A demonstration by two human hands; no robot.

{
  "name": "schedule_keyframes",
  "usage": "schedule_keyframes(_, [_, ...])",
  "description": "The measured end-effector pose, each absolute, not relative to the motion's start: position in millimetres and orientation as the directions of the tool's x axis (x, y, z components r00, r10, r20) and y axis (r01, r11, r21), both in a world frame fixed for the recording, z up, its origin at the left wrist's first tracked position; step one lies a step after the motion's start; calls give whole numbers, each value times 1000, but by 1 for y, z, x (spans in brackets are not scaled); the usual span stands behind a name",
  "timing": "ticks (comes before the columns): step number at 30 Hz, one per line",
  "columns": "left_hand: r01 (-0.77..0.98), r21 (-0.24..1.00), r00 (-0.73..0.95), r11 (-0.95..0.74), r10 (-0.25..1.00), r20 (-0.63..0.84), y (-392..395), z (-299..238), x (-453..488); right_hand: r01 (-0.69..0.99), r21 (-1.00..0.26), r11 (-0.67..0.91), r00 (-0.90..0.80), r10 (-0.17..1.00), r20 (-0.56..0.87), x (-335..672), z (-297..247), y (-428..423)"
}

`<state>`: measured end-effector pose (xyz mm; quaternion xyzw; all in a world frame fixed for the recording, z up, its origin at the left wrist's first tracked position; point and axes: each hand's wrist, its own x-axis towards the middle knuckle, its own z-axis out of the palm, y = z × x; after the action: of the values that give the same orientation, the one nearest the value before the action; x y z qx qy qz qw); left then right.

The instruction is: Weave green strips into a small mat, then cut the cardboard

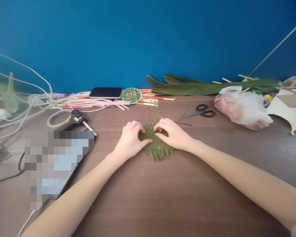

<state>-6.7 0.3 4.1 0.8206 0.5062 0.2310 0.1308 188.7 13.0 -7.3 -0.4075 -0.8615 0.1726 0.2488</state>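
Note:
A small mat woven of green leaf strips point(158, 146) lies flat on the brown wooden table point(162, 197), with loose strip ends sticking out at its near and far edges. My left hand point(130, 140) presses on the mat's left side, thumb laid across it. My right hand point(174, 133) rests on the right side, fingertips pinching strips near the far edge. Both hands touch the weave and nearly meet in the middle.
Black scissors point(199, 112) lie behind my right hand. A plastic bag point(241, 107) and long green leaves point(212, 87) sit far right. A phone point(106, 92), a round woven disc point(131, 95), sticks, cables, a glue gun point(75, 120) and a tablet point(56, 161) occupy the left.

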Motion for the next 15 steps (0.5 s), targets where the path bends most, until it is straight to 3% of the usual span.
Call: schedule_keyframes(15, [766,472,363,-437,899,245,2,-1,-8,613,-507,605,-542,790,288,189,-9,13])
